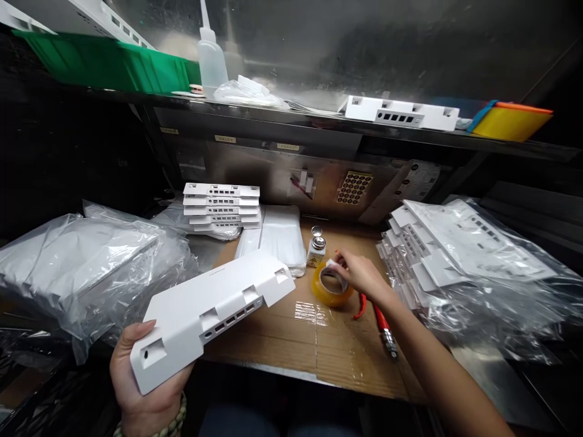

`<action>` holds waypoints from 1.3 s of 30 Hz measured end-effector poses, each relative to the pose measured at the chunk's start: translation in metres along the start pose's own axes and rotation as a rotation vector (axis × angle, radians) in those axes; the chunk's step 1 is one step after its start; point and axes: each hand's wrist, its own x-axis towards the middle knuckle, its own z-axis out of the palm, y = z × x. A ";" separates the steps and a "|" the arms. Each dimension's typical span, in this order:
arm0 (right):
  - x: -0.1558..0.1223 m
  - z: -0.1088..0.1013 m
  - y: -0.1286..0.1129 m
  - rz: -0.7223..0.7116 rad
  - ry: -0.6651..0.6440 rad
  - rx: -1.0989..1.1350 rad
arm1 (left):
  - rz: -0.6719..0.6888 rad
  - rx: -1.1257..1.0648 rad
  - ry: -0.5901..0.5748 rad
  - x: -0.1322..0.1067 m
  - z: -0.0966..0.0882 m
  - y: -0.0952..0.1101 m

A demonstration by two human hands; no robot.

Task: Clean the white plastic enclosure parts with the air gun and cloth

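My left hand (148, 376) grips one end of a white plastic housing (214, 309), thumb on top and palm beneath. The housing is tilted, and a row of port openings faces me. Above a roll of yellow tape (331, 297), my right hand (359, 273) is closed in a pinch. A small white piece, perhaps a wipe, shows at its fingertips; its kind is unclear. Just behind the roll stands a small dispenser bottle (317, 246) with its metal lid up. A red-handled tool (382, 328) lies partly under my right forearm.
Similar housings form a stack (221, 206) at the back left. Bagged parts (86, 261) lie at left, with more bagged housings (455, 255) at right. White sleeves (282, 237) rest on the cardboard (291, 346). Overhead, a shelf (310, 118) carries a green bin (104, 64) and a squeeze bottle (212, 60).
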 end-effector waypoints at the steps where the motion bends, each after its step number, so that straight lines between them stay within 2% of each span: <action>1: 0.005 -0.006 0.000 -0.011 0.040 0.004 | 0.010 0.016 0.080 -0.002 0.002 -0.002; 2: 0.012 -0.010 -0.001 -0.023 0.078 0.006 | 0.015 0.032 0.162 -0.005 0.006 -0.005; 3: 0.020 -0.014 -0.004 -0.037 0.109 0.004 | 0.016 0.038 0.193 -0.008 0.009 -0.007; 6: 0.043 -0.018 -0.014 -0.077 0.153 -0.021 | -0.028 0.020 0.161 -0.014 0.015 -0.011; 9: 0.058 -0.017 -0.023 -0.106 0.144 -0.060 | -0.059 0.001 0.150 -0.013 0.011 -0.010; 16: 0.069 -0.022 -0.030 -0.105 0.126 -0.055 | -0.027 -0.046 0.153 -0.009 0.006 -0.010; 19: 0.053 -0.029 -0.035 -0.072 0.196 0.034 | -0.023 -0.034 0.170 -0.011 0.010 -0.013; 21: 0.027 -0.029 -0.044 -0.077 0.262 0.118 | -0.016 -0.036 0.192 -0.013 0.013 -0.016; 23: -0.007 -0.025 -0.061 -0.136 0.343 0.290 | 0.011 -0.037 0.209 -0.015 0.013 -0.019; 25: -0.040 -0.015 -0.081 -0.252 0.458 0.614 | 0.045 -0.012 0.200 -0.015 0.011 -0.022; 28: -0.071 0.003 -0.108 -0.313 0.577 0.857 | 0.089 0.057 0.158 -0.015 0.007 -0.027; 33: -0.077 0.021 -0.122 -0.283 0.688 0.867 | 0.117 0.101 0.137 -0.021 0.007 -0.036; 36: -0.077 0.024 -0.123 -0.236 0.765 0.834 | 0.115 0.096 0.124 -0.026 0.012 -0.040; 39: -0.078 0.024 -0.126 -0.242 0.774 0.805 | 0.124 0.067 0.116 -0.028 0.016 -0.042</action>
